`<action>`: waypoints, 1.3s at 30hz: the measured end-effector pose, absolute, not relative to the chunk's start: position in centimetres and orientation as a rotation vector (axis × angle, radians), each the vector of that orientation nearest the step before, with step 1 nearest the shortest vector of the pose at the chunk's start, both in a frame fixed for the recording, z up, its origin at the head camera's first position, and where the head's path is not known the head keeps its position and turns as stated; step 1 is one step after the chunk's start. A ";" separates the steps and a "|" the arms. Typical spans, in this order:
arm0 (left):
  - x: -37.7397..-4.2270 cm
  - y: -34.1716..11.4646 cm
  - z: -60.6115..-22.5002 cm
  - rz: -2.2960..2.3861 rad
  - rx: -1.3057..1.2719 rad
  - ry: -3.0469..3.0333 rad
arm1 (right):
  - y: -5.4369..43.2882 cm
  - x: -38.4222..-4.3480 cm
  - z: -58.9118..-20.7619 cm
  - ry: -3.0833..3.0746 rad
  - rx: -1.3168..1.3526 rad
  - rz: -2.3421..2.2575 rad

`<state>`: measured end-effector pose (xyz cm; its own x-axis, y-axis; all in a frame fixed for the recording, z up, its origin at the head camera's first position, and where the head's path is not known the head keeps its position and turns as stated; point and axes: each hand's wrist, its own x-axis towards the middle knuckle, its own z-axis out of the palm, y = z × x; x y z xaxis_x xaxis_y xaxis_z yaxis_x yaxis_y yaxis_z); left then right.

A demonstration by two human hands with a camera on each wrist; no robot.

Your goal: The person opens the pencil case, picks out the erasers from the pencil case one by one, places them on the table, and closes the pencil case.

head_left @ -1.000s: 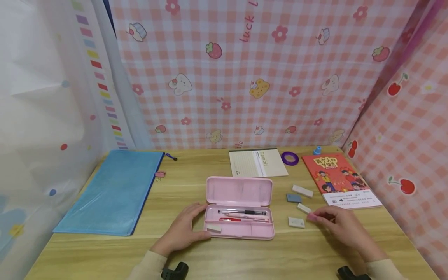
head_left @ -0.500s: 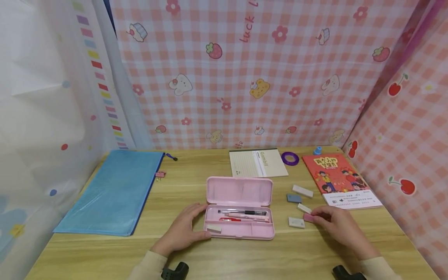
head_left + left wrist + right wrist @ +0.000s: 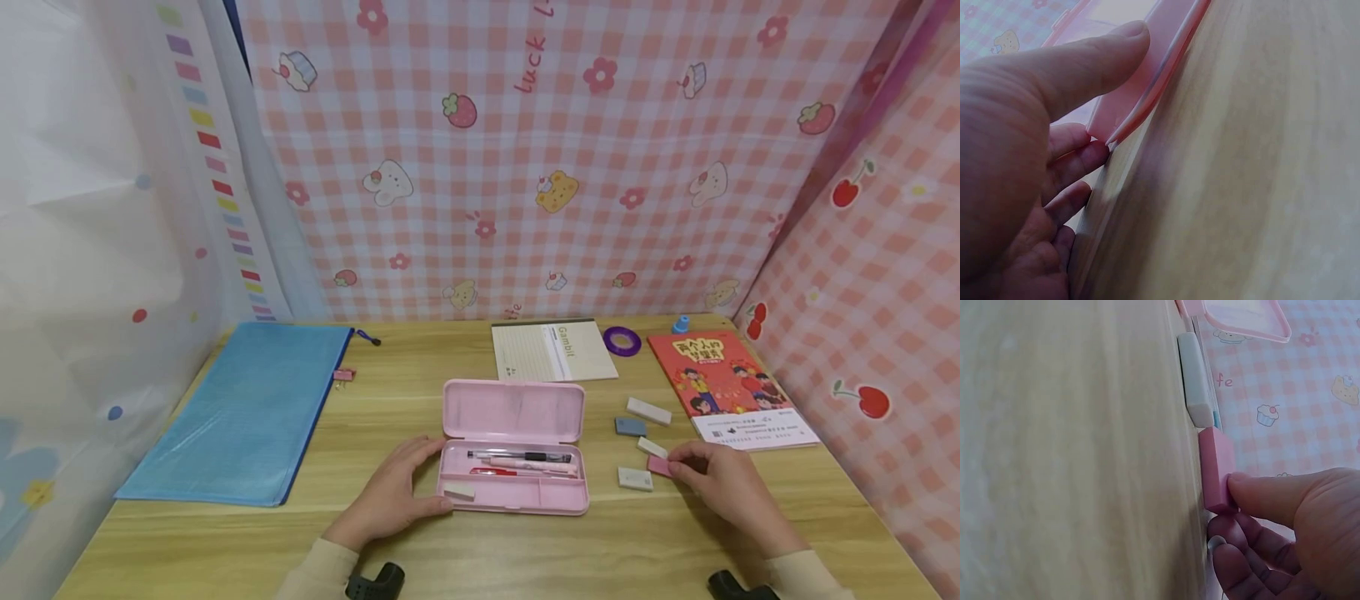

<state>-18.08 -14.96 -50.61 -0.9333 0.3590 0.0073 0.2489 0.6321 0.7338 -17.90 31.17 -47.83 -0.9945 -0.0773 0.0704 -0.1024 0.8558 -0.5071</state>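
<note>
An open pink pencil case [image 3: 561, 497] lies mid-table with its lid [image 3: 513, 410] tipped back. Inside are a black pen [image 3: 547, 456], a pale pink pen [image 3: 525, 463], a red pen [image 3: 483, 471] and a white eraser [image 3: 459, 491]. My left hand [image 3: 393, 492] holds the case's left end, thumb at the front and fingers at the left side. At the right, my right hand [image 3: 723, 483] pinches a pink eraser [image 3: 1214, 469] between thumb and finger at the tabletop. Beside it are a small white eraser [image 3: 652, 447], another white eraser [image 3: 635, 478] and a blue eraser [image 3: 630, 427].
A long white eraser [image 3: 648, 411] lies behind the blue one. A red book [image 3: 720, 383] stands off to the right, near a small blue object [image 3: 680, 324]. Further back are a notebook [image 3: 551, 350] and a purple ring [image 3: 622, 340]. A blue folder [image 3: 240, 417] and a pink clip [image 3: 344, 375] lie left.
The right hand has brought the pink eraser down flat beside the small white eraser, shifting slightly left, and more of the eraser shows. My left hand stays on the case.
</note>
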 end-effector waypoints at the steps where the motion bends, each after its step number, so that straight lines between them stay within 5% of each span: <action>1: -18.1 -15.0 -50.6 1.187 0.507 2.711 | 31.2 -17.9 -47.8 -2.982 0.145 0.819; 25: -18.1 -14.8 -50.9 1.177 0.498 2.712 | 30.3 -17.5 -46.6 -2.949 0.137 0.860; 39: -18.1 -14.9 -50.9 1.175 0.491 2.728 | 17.2 -17.4 -45.2 -2.845 0.686 1.047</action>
